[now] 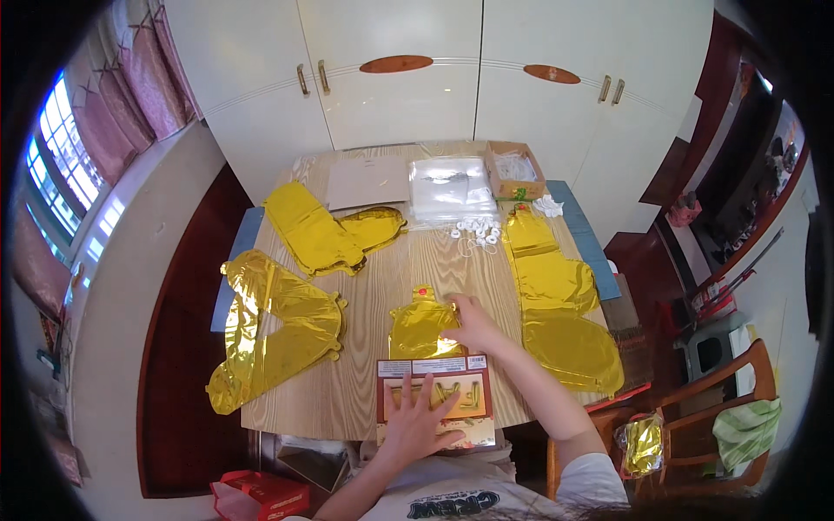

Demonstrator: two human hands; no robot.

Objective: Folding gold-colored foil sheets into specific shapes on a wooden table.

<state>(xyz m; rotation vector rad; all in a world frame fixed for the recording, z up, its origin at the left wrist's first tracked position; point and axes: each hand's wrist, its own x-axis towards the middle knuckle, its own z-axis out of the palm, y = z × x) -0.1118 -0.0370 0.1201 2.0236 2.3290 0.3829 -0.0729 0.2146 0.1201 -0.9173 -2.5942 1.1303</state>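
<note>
Your left hand [415,423] lies flat, fingers spread wide, on the printed packaging card [436,399] at the table's [347,399] near edge. Your right hand [473,323] pinches the folded gold foil balloon [419,328] just beyond the card.

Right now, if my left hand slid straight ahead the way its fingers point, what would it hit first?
The left hand lies on the printed card, fingers pointing up the table. Straight ahead it would likely meet the folded gold foil balloon first.

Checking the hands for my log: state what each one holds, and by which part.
Left hand lies flat on the printed card; right hand grips the gold foil balloon at its right edge.
</note>
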